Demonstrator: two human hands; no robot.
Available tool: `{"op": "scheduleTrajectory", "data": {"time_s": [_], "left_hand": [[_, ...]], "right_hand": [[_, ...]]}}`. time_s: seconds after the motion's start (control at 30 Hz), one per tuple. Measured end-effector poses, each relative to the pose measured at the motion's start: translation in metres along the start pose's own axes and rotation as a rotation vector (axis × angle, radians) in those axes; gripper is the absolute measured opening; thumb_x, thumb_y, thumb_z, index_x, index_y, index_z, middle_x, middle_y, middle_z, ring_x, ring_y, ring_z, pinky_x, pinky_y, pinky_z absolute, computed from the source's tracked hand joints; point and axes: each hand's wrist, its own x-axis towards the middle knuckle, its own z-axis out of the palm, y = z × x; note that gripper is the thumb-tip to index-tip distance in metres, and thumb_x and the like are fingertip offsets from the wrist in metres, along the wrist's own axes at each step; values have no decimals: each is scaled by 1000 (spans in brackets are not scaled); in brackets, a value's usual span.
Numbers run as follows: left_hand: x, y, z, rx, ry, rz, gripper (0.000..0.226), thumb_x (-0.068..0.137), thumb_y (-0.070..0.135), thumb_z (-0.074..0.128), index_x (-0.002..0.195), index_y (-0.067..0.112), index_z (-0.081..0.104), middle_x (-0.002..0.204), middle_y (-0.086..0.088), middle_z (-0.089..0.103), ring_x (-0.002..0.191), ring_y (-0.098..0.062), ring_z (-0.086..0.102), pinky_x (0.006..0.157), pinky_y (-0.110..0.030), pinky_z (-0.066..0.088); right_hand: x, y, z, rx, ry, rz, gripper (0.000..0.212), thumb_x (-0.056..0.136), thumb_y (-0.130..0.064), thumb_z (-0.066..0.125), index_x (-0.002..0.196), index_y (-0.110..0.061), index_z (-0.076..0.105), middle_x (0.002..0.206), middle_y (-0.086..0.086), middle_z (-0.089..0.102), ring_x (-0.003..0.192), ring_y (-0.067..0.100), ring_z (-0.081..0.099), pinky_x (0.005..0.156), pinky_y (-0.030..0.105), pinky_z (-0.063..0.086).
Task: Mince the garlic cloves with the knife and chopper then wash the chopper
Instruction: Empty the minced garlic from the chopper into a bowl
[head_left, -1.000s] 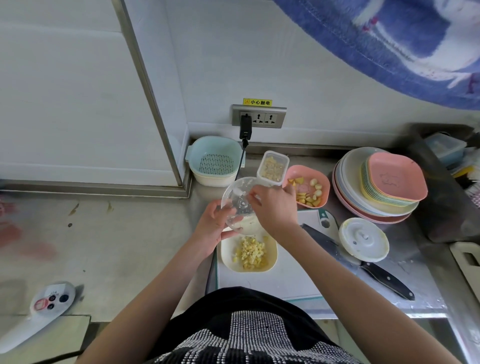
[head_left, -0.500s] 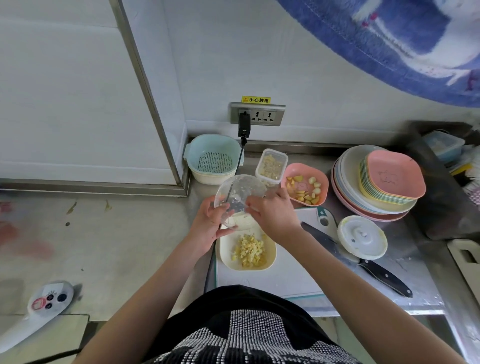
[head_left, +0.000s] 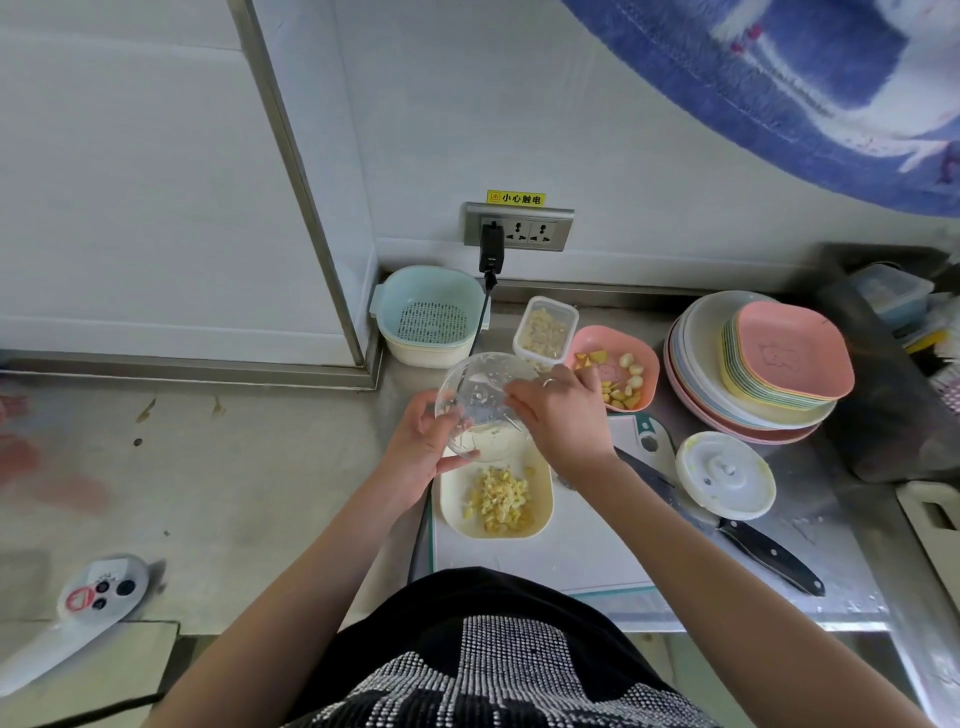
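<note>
My left hand (head_left: 418, 447) grips the clear chopper bowl (head_left: 480, 402), tilted over a cream dish (head_left: 543, 501) that holds a pile of minced garlic (head_left: 500, 499). My right hand (head_left: 563, 410) is at the bowl's rim, fingers reaching into it; whether they pinch anything is hidden. White garlic paste clings to the bowl's lower side. The chopper's white lid (head_left: 724, 475) lies to the right, on the blade of the black-handled knife (head_left: 769, 556). A pink dish (head_left: 644, 364) behind holds garlic cloves and pieces.
The cream dish sits on a white cutting board (head_left: 571, 561). A small clear tub (head_left: 545, 327) of minced garlic and a blue strainer basket (head_left: 431, 319) stand at the wall. Stacked plates (head_left: 753, 379) fill the right. A plugged-in cord hangs from the socket (head_left: 519, 226).
The bowl has tipped a little further toward me while both hands stay on it. The garlic pile in the cream dish looks the same.
</note>
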Motion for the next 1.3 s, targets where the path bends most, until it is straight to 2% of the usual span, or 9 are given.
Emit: {"op": "scheduleTrajectory", "data": {"time_s": [0.2, 0.27, 0.47, 0.7, 0.87, 0.97, 1.1, 1.17, 1.3], "left_hand": [[0, -3, -2, 80, -34, 55, 34, 93, 6, 56, 125, 13, 46, 129, -3, 57, 122, -20, 54, 83, -47, 57], [0, -5, -5, 107, -31, 70, 33, 92, 5, 57, 122, 15, 47, 130, -1, 56, 125, -19, 52, 82, -45, 58], [-4, -4, 4, 113, -75, 97, 30, 93, 4, 56, 115, 22, 46, 122, 5, 58, 119, -16, 55, 85, -43, 57], [-3, -8, -10, 267, -60, 187, 32, 94, 7, 57, 121, 17, 44, 125, 0, 57, 106, -11, 58, 82, -38, 57], [-1, -16, -14, 462, -39, 347, 37, 89, 9, 63, 119, 24, 46, 121, 6, 57, 105, -9, 59, 85, -38, 54], [-3, -19, -13, 736, -18, 559, 48, 82, 8, 71, 123, 21, 50, 116, 13, 59, 111, -6, 56, 92, -27, 47], [-4, -20, -11, 734, 67, 618, 49, 82, 6, 69, 125, 15, 50, 119, 4, 59, 109, -12, 57, 83, -16, 49], [-7, -15, -7, 522, 159, 450, 40, 88, 7, 64, 123, 15, 47, 119, -5, 57, 104, -23, 61, 72, -18, 55], [-10, -2, -13, 166, 262, 100, 22, 98, 19, 45, 117, 7, 47, 106, -11, 61, 88, -26, 66, 67, -37, 59]], "right_hand": [[-6, 17, 1, 61, -368, -168, 18, 92, -33, 57, 102, -27, 71, 93, 5, 66, 104, 24, 51, 92, 34, 22], [-9, 27, 1, 79, -384, -151, 22, 92, -39, 56, 109, -32, 69, 102, 1, 66, 111, 20, 48, 97, 34, 21], [-3, 12, 6, 71, -148, -95, 8, 79, -29, 67, 78, -25, 74, 65, -2, 69, 78, 27, 59, 75, 33, 22], [-34, 29, 2, 110, -349, -167, 18, 89, -32, 63, 100, -25, 75, 92, 2, 70, 100, 26, 53, 91, 36, 31], [-47, 37, 3, 131, -189, -84, 15, 83, -32, 63, 84, -24, 76, 67, -4, 68, 84, 27, 61, 77, 30, 23], [-52, 31, 7, 89, -268, -103, 20, 92, -34, 56, 94, -24, 73, 78, -3, 70, 85, 24, 57, 75, 30, 21], [-58, 36, 7, 147, -215, 52, 21, 90, -35, 56, 87, -22, 72, 70, -2, 67, 75, 25, 58, 74, 33, 26], [-62, 32, 5, 308, -278, 181, 17, 92, -34, 58, 90, -23, 71, 70, -4, 63, 75, 20, 55, 77, 32, 31], [-70, 36, 4, 813, -146, 762, 23, 90, -30, 60, 74, -13, 61, 58, -1, 58, 50, 12, 52, 50, 24, 38]]}}
